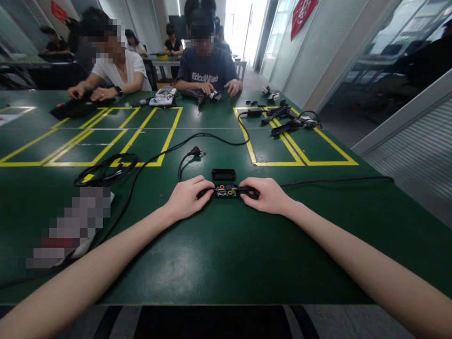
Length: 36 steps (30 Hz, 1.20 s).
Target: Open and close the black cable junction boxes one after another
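A small open black case holding a circuit board (226, 190) lies on the green table (197, 249) in front of me, with coils and coloured wires showing. At its left end, my left hand (187, 197) pinches a black power cord (205, 192) between thumb and fingers. My right hand (270, 195) grips a black cable (247, 189) at the opposite end. Just beyond the board rests a black case cover (223, 174), hollow side up. A plug (196, 151) lies past my left hand, its cord running back towards that hand.
Coiled black cable (106, 172) and a blurred-out long object (72, 230) lie to my left. A long cable (197, 135) crosses the table. Yellow tape (278, 164) marks rectangles. Black cabled parts (287, 120) sit at the far right. Two people (206, 70) work opposite, near a power drill (197, 95).
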Motion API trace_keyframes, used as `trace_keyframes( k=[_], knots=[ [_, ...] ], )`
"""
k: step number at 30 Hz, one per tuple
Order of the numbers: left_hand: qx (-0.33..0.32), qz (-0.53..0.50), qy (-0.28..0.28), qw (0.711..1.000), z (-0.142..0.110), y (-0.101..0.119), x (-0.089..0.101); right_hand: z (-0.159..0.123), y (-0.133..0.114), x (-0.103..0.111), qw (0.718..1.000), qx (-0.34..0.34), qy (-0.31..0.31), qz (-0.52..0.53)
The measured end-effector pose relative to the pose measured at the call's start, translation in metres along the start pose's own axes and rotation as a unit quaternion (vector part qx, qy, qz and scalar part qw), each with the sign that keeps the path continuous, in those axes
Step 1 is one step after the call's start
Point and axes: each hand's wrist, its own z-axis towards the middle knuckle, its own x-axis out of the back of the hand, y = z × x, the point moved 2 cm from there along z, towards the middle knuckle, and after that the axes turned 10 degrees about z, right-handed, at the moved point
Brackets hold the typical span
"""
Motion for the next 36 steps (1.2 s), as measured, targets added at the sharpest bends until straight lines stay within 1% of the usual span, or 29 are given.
trace_keyframes(
  k=[4, 8, 12, 21, 29, 36],
  knots=[
    [-0.003, 0.005, 0.005, 1.0, -0.0003, -0.0008, -0.0008, 0.0009, -0.0005, 0.0006, 1.0, 0.023, 0.002, -0.015],
    [-0.007, 0.023, 0.012, 1.0, 0.0003, -0.0019, -0.0001, 0.0032, 0.0015, 0.0006, 0.997, 0.047, 0.022, -0.051],
    [-0.016, 0.035, 0.018, 0.999, 0.0012, -0.0026, 0.0003, 0.0039, 0.0042, 0.0001, 0.996, 0.067, 0.034, -0.053],
    [-0.027, 0.005, 0.021, 0.999, 0.0013, -0.0053, -0.0023, 0.0037, 0.0052, 0.0013, 0.995, 0.065, 0.02, -0.07],
    [-0.04, 0.028, 0.005, 0.999, 0.002, -0.0033, -0.0026, 0.0039, 0.0055, -0.0008, 0.996, 0.067, 0.019, -0.064],
    [-0.048, 0.05, 0.003, 0.998, 0.0028, -0.0023, -0.0039, 0.0042, 0.0052, -0.0009, 0.995, 0.068, 0.019, -0.065]
  ],
)
